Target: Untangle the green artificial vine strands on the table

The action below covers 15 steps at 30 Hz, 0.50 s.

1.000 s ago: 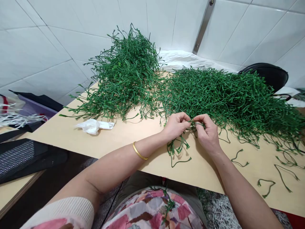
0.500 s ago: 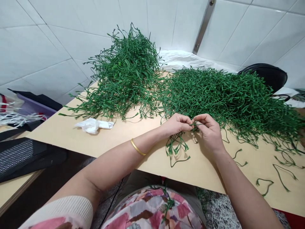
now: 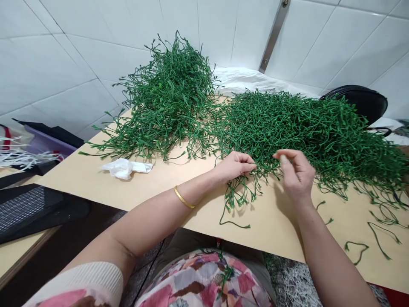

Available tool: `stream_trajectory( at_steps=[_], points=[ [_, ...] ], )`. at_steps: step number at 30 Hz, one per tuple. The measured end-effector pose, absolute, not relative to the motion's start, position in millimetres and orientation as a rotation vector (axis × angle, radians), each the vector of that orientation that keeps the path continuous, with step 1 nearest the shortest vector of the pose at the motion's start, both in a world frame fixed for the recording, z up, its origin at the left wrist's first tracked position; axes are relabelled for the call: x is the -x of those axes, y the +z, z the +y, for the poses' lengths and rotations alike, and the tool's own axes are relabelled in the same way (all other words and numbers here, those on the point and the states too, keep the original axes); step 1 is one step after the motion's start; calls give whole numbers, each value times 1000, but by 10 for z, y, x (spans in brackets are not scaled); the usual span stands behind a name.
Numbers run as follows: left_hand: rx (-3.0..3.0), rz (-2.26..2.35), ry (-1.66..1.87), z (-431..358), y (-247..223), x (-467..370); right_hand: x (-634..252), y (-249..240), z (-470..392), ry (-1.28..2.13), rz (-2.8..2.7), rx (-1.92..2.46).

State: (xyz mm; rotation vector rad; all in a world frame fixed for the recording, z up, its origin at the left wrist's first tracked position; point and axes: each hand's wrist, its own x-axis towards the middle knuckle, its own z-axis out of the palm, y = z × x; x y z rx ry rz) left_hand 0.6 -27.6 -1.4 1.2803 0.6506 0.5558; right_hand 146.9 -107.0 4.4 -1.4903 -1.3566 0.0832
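My left hand (image 3: pixel 236 165) pinches a small bunch of green cords (image 3: pixel 238 192) between thumb and fingertips at the front of the heap. Their knotted, flared ends hang below my fingers onto the table (image 3: pixel 191 217). To the right, my right hand (image 3: pixel 297 172) is apart from the bunch, in front of the large heap of green cords (image 3: pixel 297 123). Its thumb and index finger are drawn together in a pinch, and whatever lies between them, if anything, is too small to make out.
A second, taller heap of green cords (image 3: pixel 172 85) stands at the back left. Crumpled white tissue (image 3: pixel 124 168) lies at the left. Several loose cords (image 3: pixel 380 238) are scattered at the right. Behind the large heap is a black round-edged case (image 3: pixel 361 102), near the tiled wall (image 3: pixel 128 42).
My right hand has drawn away to the right from my left hand, where the fingertips of both met. The left hand stays almost in place, and the hanging cords have shifted slightly.
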Motion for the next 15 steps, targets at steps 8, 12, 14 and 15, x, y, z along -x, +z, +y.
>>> stream_trajectory(
  at_steps=[8,12,14,15],
  points=[
    [-1202,546,553,-310,-13,8,-1299,-78,-989,218,-1680,1527],
    [-1338,550,561,-319,-22,-1,-1328,-121,-969,50,-1798,1570],
    [-1456,592,595,-313,-33,-6,-1336,-128,-966,-191,-1910,1630],
    [-1514,610,610,-308,-37,-6,-1339,-128,-965,-300,-1960,1659]
  ],
)
